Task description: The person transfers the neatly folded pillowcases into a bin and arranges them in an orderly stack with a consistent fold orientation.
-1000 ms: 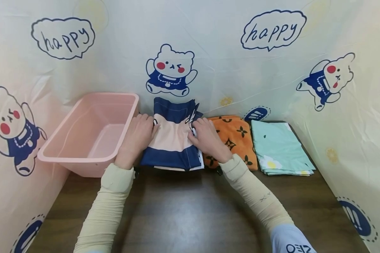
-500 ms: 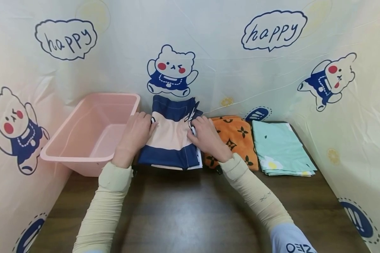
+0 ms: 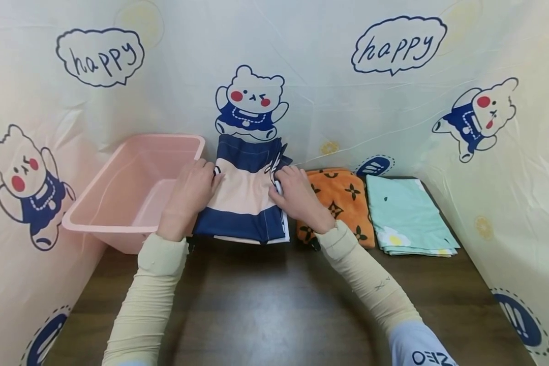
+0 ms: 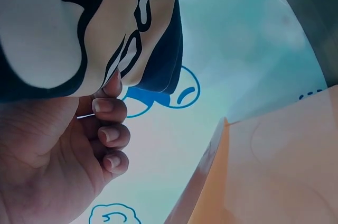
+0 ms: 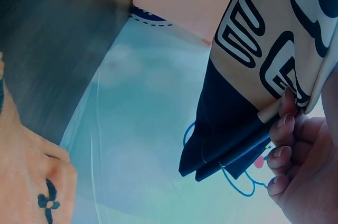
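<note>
A folded cloth [image 3: 244, 188] with navy and cream bands is held up between both hands, above the dark table. My left hand [image 3: 189, 195] pinches its left edge, next to the right rim of a pink plastic basin [image 3: 132, 231]. At the cloth's right edge, my right hand [image 3: 297, 195] pinches the layers. Black-outlined lettering shows on the underside of the cloth [image 4: 132, 23] in the left wrist view, with curled fingers [image 4: 111, 135] below. In the right wrist view, the fingertips [image 5: 280, 155] grip beside loose navy corners. Both thumbs are largely hidden there.
Right of the held cloth lies a folded orange cloth [image 3: 343, 198] with dark flower marks. Beside it is a folded mint cloth [image 3: 407, 213] with daisies. A printed curtain [image 3: 325, 76] encloses the brown table [image 3: 265, 305] at the back and sides.
The folded cloth has shifted left and slightly upward, toward the basin. My left hand has moved left and up with it; my right hand has moved only a little.
</note>
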`<state>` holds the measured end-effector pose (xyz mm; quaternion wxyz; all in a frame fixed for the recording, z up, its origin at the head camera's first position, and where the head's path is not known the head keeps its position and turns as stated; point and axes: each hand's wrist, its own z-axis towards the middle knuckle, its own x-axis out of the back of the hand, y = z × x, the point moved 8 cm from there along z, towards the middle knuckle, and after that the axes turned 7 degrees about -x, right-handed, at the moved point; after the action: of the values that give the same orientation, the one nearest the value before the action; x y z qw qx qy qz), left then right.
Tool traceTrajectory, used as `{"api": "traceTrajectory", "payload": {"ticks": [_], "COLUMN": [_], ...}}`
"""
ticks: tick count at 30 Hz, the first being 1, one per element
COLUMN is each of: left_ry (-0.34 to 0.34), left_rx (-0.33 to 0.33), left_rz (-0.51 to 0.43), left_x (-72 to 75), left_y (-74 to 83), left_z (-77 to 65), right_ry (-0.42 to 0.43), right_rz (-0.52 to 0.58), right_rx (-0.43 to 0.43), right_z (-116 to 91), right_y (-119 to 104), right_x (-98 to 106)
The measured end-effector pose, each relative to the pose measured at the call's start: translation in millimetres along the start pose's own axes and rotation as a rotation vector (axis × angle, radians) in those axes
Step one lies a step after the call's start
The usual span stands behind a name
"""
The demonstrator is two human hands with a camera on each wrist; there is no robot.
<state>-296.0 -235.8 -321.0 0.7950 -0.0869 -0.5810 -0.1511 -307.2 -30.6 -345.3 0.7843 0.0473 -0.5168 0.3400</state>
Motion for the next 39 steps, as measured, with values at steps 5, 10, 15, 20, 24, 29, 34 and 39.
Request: {"api": "traceTrajectory", "payload": {"ticks": [5,10,15,20,24,29,34,39], "left_ry": [-0.001,-0.002,0.016,0.023,0.044,0.071,0.072,0.071], "left_rx": [0.013,0.019,0.017,0.014,0.011,0.003,0.014,0.026], "left_rz": [-0.012,-0.009,-0.005,-0.001,-0.008,-0.009,-0.001,-0.004], "left_x": [5.0,8.9,13.0,14.8,17.6,21.7,25.1,28.7], "left_y": [-2.9,-5.8,-7.8,-10.7,-13.0,-16.2,-20.3,-24.2], "left_z": [-1.8,-2.8,-4.1,-5.7,-7.5,-9.8,-12.5,-14.8], "right_ry": [-0.007,-0.007,0.000,0.005,-0.001,0.000,0.000,-0.001], "right_rz": [-0.001,0.006,0.011,0.025,0.024,0.027,0.031,0.027], "right_rx": [0.003,0.001,0.006,0.018,0.009,0.003,0.010,0.009], "right_z": [3,5,8,12,13,15,17,19], "right_y": [-4,-7,-11,-17,-20,-23,-27,-31], "right_x": [2,5,5,6,6,6,5,3]}}
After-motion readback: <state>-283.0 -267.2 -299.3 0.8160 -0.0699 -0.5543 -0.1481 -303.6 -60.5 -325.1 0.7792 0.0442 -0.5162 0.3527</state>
